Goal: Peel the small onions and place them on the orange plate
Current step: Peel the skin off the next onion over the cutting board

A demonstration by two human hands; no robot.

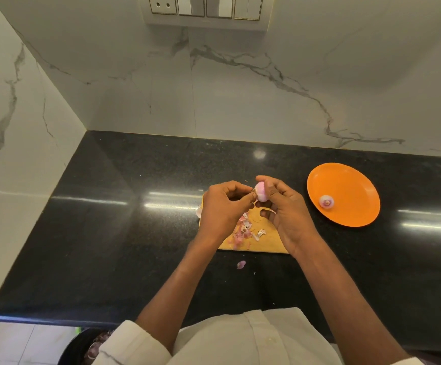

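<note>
My right hand [285, 214] holds a small pale pink onion [261, 193] between thumb and fingers, above a wooden cutting board [266, 242]. My left hand [220, 209] pinches a thin bit of skin at the onion's left side. Loose pink and white peels [244, 230] lie on the board under my hands. To the right sits the orange plate [345, 180], with one peeled onion [327, 201] on its near left part.
The board and plate rest on a black stone counter [124, 233]. A stray peel [241, 264] lies on the counter in front of the board. Marble walls close off the back and left. A dark bowl [82, 346] shows below the counter edge at lower left.
</note>
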